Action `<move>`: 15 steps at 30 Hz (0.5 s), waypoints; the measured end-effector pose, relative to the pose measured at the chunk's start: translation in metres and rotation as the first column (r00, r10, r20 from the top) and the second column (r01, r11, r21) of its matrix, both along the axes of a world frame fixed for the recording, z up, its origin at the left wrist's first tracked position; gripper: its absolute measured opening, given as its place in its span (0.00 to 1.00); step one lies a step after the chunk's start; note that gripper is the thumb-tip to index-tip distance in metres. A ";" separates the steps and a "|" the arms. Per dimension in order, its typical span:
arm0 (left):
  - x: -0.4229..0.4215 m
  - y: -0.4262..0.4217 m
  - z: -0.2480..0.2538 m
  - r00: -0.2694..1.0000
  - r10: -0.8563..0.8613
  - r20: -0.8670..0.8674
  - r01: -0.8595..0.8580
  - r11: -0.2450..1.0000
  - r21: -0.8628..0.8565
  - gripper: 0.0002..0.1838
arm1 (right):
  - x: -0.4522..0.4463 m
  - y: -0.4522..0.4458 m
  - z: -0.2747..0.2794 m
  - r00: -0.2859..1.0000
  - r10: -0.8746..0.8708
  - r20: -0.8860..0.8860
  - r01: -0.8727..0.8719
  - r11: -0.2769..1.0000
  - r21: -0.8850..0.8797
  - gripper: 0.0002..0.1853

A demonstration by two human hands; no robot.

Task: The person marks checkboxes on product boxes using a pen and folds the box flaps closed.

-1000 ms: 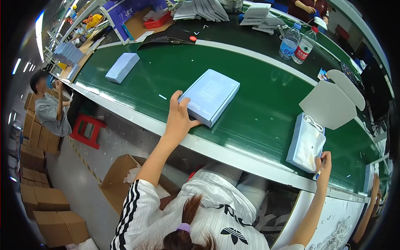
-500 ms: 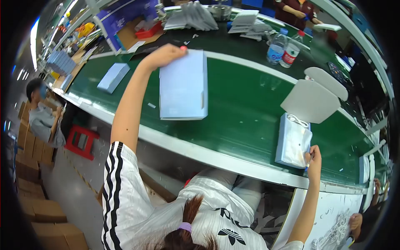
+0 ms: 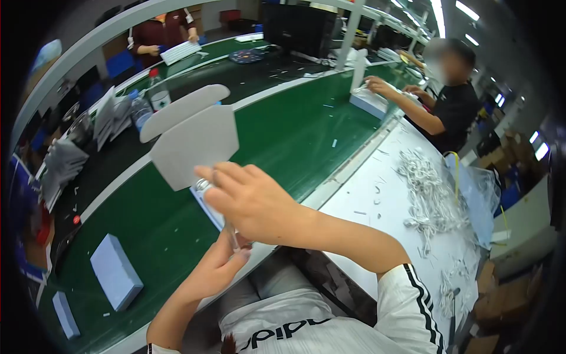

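An open box stands on the green conveyor (image 3: 277, 130), its grey-white lid (image 3: 197, 133) raised. Only a strip of the light-blue box body (image 3: 207, 206) shows, since my hands cover most of it. My right hand (image 3: 253, 203) is over the box with its fingers curled. White loops of cable (image 3: 202, 184) peek out at its fingertips. Just below, my left hand (image 3: 215, 268) is closed near the box's near end, thumb and fingers together. Something small, partly clear and reddish, shows between the two hands; I cannot make out its kind.
Closed light-blue boxes (image 3: 117, 274) lie on the conveyor at left. Bottles (image 3: 158, 91) and grey-white packets (image 3: 62, 168) stand beyond. A white table (image 3: 377, 236) at right holds a heap of white cables (image 3: 427, 189). A co-worker (image 3: 457, 94) handles another box (image 3: 368, 103).
My view has swung to the right. My left hand has let go of the closed light-blue box and come to the open box. My right hand has moved over the open box.
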State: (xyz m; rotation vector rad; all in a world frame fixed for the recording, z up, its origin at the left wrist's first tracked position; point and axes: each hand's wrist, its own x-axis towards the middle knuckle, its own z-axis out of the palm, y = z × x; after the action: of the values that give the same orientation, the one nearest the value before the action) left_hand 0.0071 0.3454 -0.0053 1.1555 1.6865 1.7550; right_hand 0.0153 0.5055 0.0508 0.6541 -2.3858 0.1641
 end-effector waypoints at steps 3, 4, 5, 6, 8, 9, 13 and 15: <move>-0.001 0.035 0.027 0.929 -0.230 0.289 0.223 0.973 0.058 0.23 | 0.009 0.026 0.024 0.998 -0.031 0.058 0.022 0.986 0.164 0.16; 0.001 0.041 0.028 0.896 -0.240 0.374 0.232 0.970 0.068 0.22 | 0.024 0.043 0.041 0.987 -0.094 0.127 0.073 0.985 0.158 0.19; 0.003 0.047 0.028 0.851 -0.253 0.460 0.241 0.967 0.087 0.21 | 0.036 0.063 0.055 0.992 -0.124 0.016 0.123 0.991 0.053 0.15; 0.003 0.054 0.028 0.801 -0.261 0.538 0.240 0.965 0.110 0.20 | 0.054 0.083 0.072 0.967 -0.105 -0.233 0.092 0.993 -0.067 0.13; -0.001 0.062 0.022 0.747 -0.233 0.622 0.192 0.972 0.134 0.19 | 0.147 0.084 0.110 0.939 -0.297 -0.172 0.218 0.903 -0.370 0.12; -0.004 0.066 0.015 0.769 -0.173 0.615 0.149 0.985 0.091 0.18 | 0.190 0.084 0.132 0.777 -0.400 -0.486 0.256 0.906 -0.337 0.19; -0.018 0.088 -0.018 0.797 -0.026 0.603 0.095 0.992 -0.083 0.16 | 0.387 0.122 0.105 0.497 -0.453 -0.741 0.293 0.891 -0.348 0.29; -0.022 0.102 -0.032 0.744 -0.071 0.664 0.162 0.984 -0.076 0.14 | 0.426 0.097 0.078 0.456 -0.452 -0.767 0.290 0.890 -0.352 0.28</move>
State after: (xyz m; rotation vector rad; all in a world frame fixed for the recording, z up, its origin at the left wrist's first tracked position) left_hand -0.0147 0.4476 -0.0370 0.4621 1.2283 1.6674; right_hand 0.4410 0.6028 0.1288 0.0323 -1.4636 -0.1278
